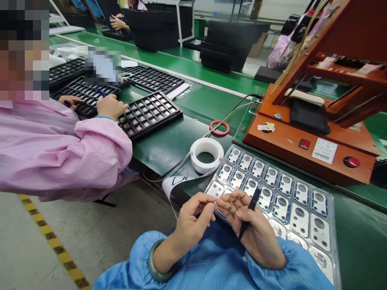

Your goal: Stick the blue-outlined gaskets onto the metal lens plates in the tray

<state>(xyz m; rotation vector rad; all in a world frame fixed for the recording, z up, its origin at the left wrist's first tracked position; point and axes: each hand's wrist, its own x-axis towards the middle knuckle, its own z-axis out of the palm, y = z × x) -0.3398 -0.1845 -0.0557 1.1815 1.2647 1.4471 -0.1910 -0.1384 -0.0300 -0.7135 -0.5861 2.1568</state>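
Note:
Black tweezers [254,199] lie across my right hand [256,229], held under the thumb against the palm and fingers, with one end pointing up and away. My left hand [193,221] has its thumb and fingers drawn together in a pinch. Its fingertips meet the fingertips of my right hand, and whatever sits between them is too small to make out. Both hands are over the near left edge of a clear plastic tray [331,225], which holds rows of silver metal plates [281,207] with round holes and bluish edges. Some plates are hidden behind my hands.
Left of the tray stands a white roll of tape [195,161], its liner hanging over the table edge. Beyond it lie red tape rings [219,127] and a cable. An orange press machine [302,137] stands behind. A co-worker in a pink sleeve [102,149] works over black trays [154,114].

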